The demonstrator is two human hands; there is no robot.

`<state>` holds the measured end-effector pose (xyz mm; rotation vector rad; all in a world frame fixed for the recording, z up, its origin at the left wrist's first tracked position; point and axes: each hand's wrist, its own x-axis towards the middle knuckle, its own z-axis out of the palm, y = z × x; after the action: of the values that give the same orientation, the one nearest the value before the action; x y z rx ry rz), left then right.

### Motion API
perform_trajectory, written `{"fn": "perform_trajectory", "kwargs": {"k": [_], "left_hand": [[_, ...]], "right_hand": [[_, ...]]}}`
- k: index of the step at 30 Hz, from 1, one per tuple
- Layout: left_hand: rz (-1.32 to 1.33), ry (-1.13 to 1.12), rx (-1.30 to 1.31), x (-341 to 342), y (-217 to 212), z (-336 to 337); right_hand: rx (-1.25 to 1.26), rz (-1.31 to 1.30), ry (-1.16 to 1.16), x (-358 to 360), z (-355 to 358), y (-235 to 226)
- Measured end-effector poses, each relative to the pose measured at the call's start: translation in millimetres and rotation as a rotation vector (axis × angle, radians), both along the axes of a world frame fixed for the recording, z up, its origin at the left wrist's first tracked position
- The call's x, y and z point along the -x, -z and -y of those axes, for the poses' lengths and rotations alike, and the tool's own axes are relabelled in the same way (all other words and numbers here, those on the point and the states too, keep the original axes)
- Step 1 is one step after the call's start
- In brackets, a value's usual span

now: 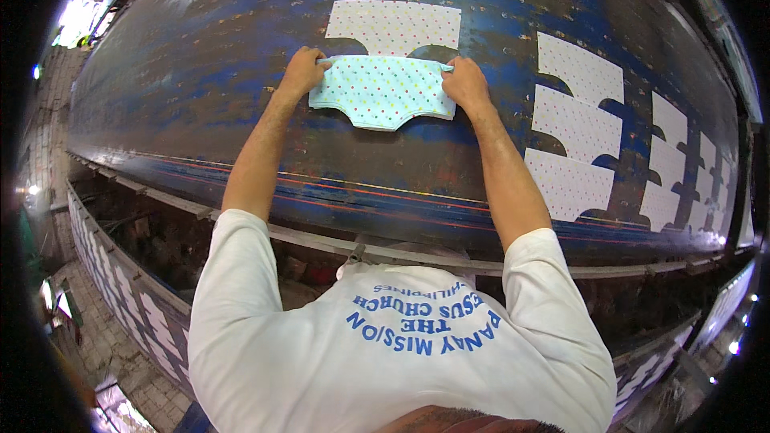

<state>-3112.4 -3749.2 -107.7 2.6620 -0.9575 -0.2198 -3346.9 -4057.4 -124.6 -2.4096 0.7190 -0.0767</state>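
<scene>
A light blue fabric panel (383, 90) with coloured dots, cut like a brief with curved leg notches, is stretched between my two hands over the dark table. My left hand (303, 72) pinches its upper left corner. At the upper right corner, the fingers of my right hand (467, 82) are closed on the same panel. A paler layer shows along its lower edge; I cannot tell how many layers there are. Just beyond it, a white dotted fabric panel (393, 26) lies flat, its near part meeting or passing under the blue one.
The long table (200, 72) has a worn, blue-stained dark surface. To the right, white dotted panels (576, 128) lie in a column, with further columns (664, 160) beyond. Coloured lines (361, 188) run along the near edge. More tables with white pieces (128, 297) stand behind me.
</scene>
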Motion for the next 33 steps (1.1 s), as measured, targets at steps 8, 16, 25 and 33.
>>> {"fn": "perform_trajectory", "kwargs": {"k": [8,16,25,33], "left_hand": [[0.06,0.141,0.064,19.0,-7.9,16.4],[-0.011,0.187,0.228,9.8,3.6,-4.8],[-0.197,0.138,0.327,22.2,-55.2,-5.4],[-0.342,0.035,0.491,-78.0,-80.4,38.6]], "right_hand": [[-0.116,-0.029,-0.129,-6.6,16.3,-4.2],[0.071,0.331,-0.169,24.2,-14.3,-11.7],[-0.214,0.241,0.037,33.5,-26.5,-57.2],[-0.143,0.25,0.084,-46.1,47.9,-63.3]]}}
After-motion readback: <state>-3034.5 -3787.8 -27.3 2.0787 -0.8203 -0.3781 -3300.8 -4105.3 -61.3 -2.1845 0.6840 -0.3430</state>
